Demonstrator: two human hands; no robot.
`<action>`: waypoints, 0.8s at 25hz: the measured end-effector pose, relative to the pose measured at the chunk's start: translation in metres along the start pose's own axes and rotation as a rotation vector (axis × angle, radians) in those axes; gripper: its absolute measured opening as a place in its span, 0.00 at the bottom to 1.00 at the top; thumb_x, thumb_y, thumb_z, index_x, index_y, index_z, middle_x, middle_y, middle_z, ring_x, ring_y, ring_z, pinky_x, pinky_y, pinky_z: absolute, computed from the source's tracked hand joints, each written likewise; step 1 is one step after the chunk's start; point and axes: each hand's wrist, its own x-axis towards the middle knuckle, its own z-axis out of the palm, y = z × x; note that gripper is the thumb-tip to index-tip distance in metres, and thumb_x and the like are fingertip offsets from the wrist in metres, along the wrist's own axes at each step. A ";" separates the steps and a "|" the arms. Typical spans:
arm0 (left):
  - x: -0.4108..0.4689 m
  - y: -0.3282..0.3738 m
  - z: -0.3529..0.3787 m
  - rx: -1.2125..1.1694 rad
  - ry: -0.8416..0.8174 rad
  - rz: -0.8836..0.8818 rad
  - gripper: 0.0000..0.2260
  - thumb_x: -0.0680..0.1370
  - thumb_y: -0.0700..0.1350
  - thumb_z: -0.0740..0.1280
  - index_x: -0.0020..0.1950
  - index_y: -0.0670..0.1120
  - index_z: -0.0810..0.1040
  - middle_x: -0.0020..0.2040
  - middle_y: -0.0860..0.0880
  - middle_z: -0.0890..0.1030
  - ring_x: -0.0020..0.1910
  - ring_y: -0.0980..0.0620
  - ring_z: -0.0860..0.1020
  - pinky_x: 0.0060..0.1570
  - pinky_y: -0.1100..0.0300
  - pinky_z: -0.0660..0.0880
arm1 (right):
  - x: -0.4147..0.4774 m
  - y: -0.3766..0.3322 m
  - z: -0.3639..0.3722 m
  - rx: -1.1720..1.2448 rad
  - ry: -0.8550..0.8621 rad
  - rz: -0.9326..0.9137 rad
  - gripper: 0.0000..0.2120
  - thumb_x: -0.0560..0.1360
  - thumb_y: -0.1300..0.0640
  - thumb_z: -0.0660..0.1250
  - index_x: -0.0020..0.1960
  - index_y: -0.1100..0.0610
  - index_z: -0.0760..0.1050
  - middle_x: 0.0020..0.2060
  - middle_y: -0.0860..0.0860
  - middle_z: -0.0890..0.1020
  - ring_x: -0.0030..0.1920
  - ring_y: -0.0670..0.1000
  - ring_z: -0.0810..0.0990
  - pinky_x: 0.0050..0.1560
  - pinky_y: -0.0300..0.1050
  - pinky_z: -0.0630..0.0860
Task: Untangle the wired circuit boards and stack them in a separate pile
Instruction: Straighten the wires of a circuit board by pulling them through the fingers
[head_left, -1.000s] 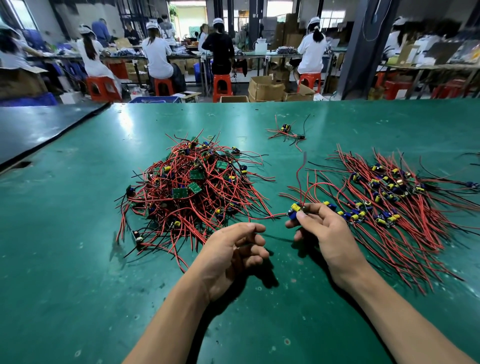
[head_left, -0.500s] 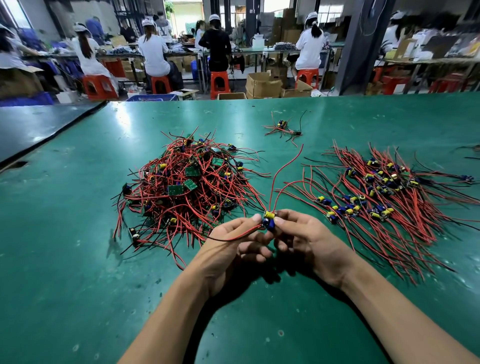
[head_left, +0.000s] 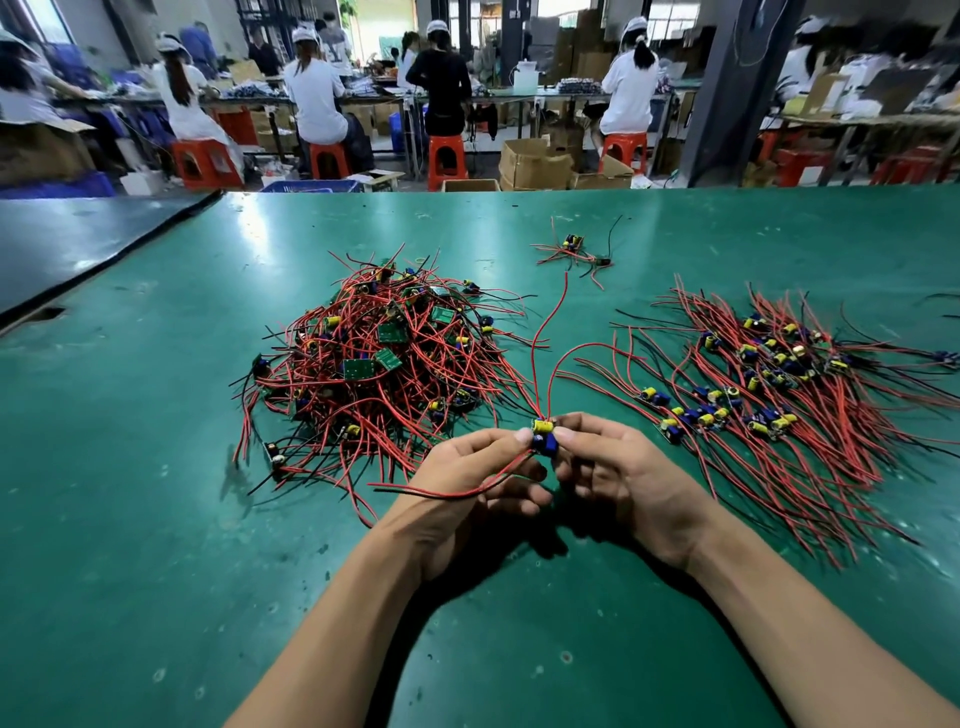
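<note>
Both hands meet over the green table (head_left: 156, 545) and hold one small circuit board (head_left: 544, 435) with a yellow and a blue part. My left hand (head_left: 467, 493) pinches its left side; red and black wires trail across that hand's fingers. My right hand (head_left: 623, 483) pinches its right side. Two long red wires rise from the board toward the far side. A tangled heap of wired boards (head_left: 384, 364) lies to the left. A spread-out pile of sorted boards (head_left: 769, 395) lies to the right.
One small wired board (head_left: 574, 249) lies alone near the far middle of the table. A darker table (head_left: 78, 244) adjoins at the far left. Beyond the far edge, people sit on red stools among cardboard boxes.
My right hand carried the board from beside the right pile to the middle. My left hand rose from the table and took hold of its other side.
</note>
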 end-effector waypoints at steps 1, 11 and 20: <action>0.000 0.000 0.000 -0.003 -0.009 0.002 0.13 0.73 0.42 0.70 0.53 0.36 0.78 0.36 0.41 0.81 0.27 0.49 0.80 0.27 0.62 0.77 | 0.001 0.000 0.000 -0.015 0.005 -0.002 0.09 0.67 0.55 0.72 0.46 0.54 0.79 0.32 0.50 0.79 0.31 0.43 0.76 0.30 0.32 0.71; 0.001 -0.004 -0.001 0.027 -0.043 0.033 0.12 0.71 0.46 0.71 0.48 0.38 0.79 0.36 0.39 0.81 0.27 0.48 0.79 0.26 0.62 0.75 | 0.005 0.007 -0.001 -0.096 -0.004 -0.038 0.08 0.71 0.57 0.70 0.50 0.53 0.80 0.37 0.49 0.82 0.32 0.44 0.78 0.31 0.34 0.72; 0.001 -0.003 -0.004 0.008 -0.043 0.010 0.09 0.71 0.44 0.72 0.45 0.39 0.79 0.32 0.42 0.78 0.24 0.50 0.76 0.23 0.64 0.73 | 0.008 0.006 0.002 -0.079 0.039 -0.051 0.07 0.66 0.51 0.75 0.42 0.51 0.81 0.32 0.49 0.77 0.31 0.44 0.73 0.32 0.34 0.67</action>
